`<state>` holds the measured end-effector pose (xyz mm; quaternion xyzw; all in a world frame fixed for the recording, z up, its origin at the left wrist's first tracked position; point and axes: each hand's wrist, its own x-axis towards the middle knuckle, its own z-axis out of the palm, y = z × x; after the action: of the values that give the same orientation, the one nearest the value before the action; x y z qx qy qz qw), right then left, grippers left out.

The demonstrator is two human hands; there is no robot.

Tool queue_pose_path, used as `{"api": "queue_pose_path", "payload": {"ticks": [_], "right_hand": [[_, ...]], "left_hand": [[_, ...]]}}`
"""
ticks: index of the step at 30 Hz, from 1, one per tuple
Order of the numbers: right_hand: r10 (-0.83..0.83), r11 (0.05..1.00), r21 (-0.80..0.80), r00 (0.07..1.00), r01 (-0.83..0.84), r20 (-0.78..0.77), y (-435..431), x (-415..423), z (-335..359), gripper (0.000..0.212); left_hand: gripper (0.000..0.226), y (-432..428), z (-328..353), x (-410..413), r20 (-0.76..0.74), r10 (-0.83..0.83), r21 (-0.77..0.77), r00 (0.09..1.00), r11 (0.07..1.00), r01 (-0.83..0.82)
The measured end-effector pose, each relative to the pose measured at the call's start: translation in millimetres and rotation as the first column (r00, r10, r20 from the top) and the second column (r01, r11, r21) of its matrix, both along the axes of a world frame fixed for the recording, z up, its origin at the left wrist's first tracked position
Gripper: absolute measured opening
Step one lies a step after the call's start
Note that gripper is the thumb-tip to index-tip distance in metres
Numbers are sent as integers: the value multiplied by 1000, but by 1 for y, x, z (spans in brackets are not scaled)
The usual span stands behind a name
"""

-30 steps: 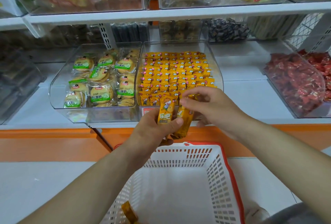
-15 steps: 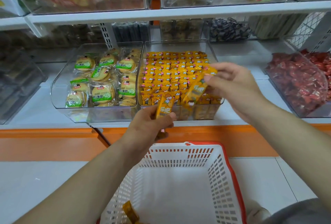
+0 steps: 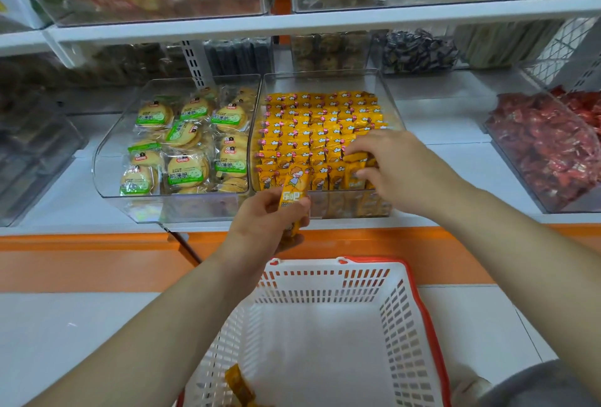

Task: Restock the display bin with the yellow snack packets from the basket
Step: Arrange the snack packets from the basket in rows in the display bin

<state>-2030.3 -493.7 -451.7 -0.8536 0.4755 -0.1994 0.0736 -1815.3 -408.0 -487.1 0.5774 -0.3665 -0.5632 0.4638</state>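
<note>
We'd swung the right hand point(image 3: 401, 172) into the bin point(image 3: 325, 83), pinching its packet point(image 3: 355, 164) at the front-right rows; left hand point(image 3: 268, 224) gripped a second packet point(image 3: 293, 190) out front, a third packet point(image 3: 239, 387) lay in the basket point(image 3: 328, 268), so at least two remained

— What sort of fittings are these?
— White shop shelving. An upper shelf point(image 3: 325, 21) runs across the top, a lower shelf point(image 3: 455, 153) sits below it, and a slotted upright point(image 3: 192, 58) stands at the back between them.
— And underneath?
— An orange base band point(image 3: 81, 260) along the front, then a pale tiled floor point(image 3: 65, 341) with thin joints.
— Anything on the right?
— A white wire mesh panel point(image 3: 572, 48). The light is soft and even, with slight glare on the clear bins point(image 3: 162, 0) up top.
</note>
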Motion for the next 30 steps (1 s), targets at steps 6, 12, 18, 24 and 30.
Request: {"api": "queue_pose_path", "payload": {"ticks": [6, 12, 18, 24, 30], "right_hand": [[-132, 991, -6, 964, 134, -230, -4, 6, -4, 32], [-92, 995, 14, 981, 95, -169, -3, -1, -11, 33], [-191, 981, 1, 957, 196, -219, -7, 6, -8, 31], [-152, 986, 23, 953, 164, -261, -1, 2, -4, 35], [-111, 962, 272, 911, -2, 398, 20, 16, 0, 29]], "left_hand": [[22, 0, 2, 1, -51, 65, 36, 997, 997, -64], [11, -1, 4, 2, -87, 74, 31, 993, 997, -72], [27, -1, 5, -1, -91, 78, 33, 993, 997, -75], [20, 0, 6, -3, -92, 69, 34, 993, 997, -66], [22, -3, 7, -11, -136, 2, 18, 991, 1000, 1]]}}
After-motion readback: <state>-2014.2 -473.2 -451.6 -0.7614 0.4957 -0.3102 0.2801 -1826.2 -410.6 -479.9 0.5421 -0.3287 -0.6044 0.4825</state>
